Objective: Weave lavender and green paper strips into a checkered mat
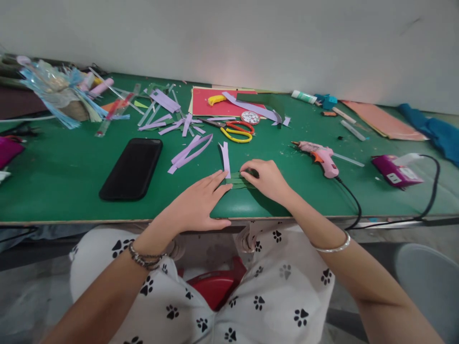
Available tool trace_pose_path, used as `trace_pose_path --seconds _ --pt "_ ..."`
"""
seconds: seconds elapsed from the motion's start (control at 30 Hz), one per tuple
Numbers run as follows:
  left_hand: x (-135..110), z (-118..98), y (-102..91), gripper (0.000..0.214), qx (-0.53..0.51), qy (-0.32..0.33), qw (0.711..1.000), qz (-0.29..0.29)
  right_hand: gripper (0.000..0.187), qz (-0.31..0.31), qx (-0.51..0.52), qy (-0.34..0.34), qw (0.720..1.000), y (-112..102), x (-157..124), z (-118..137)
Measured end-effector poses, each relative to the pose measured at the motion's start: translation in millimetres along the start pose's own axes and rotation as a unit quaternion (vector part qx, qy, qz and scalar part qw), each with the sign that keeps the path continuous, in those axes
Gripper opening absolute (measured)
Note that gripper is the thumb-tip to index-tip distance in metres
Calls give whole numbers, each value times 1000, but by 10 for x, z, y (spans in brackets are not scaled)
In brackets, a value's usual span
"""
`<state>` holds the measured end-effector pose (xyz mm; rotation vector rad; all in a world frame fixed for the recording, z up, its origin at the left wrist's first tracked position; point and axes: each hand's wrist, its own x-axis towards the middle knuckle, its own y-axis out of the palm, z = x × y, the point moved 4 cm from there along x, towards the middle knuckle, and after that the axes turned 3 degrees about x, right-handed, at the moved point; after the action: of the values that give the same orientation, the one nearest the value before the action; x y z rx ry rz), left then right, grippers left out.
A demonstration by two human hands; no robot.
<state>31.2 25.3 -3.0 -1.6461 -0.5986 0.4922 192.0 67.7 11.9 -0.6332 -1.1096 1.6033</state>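
My left hand (201, 203) lies flat near the front edge of the green table (64, 177), fingers stretched out and tips pressing on green paper strips (236, 180). My right hand (263, 179) rests on the same strips from the right, fingers curled down and pinching them. A lilac paper strip (225, 160) lies just behind the green ones, touching them.
A black phone (132, 168) lies left of my hands. Loose lilac strips (188, 153), scissors (234, 131) and red card (215, 102) sit behind. A pink glue gun (321, 155) with its cable and a purple box (394, 172) lie to the right. Blue-fringed craft clutter (60, 93) is at far left.
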Motion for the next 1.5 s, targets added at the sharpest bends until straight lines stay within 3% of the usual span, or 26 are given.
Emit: trace_pose_path --seconds 0.27,0.87,1.03,1.37,1.5 --pt "5 3 -8 74 7 -5 1000 7 16 -18 -15 44 999 -22 -30 8" --pt "-6 29 -11 72 2 4 1000 0 23 -97 -128 48 986 5 -181 -41" --pt "-2 32 -15 81 -3 -8 1000 11 23 -96 -139 62 984 -6 -214 -67" --pt "17 46 -6 80 27 -1 1000 11 29 -148 -223 39 963 -49 -253 -81" --pt "24 31 -17 82 37 -2 999 23 42 -166 -226 13 960 -47 -373 86"
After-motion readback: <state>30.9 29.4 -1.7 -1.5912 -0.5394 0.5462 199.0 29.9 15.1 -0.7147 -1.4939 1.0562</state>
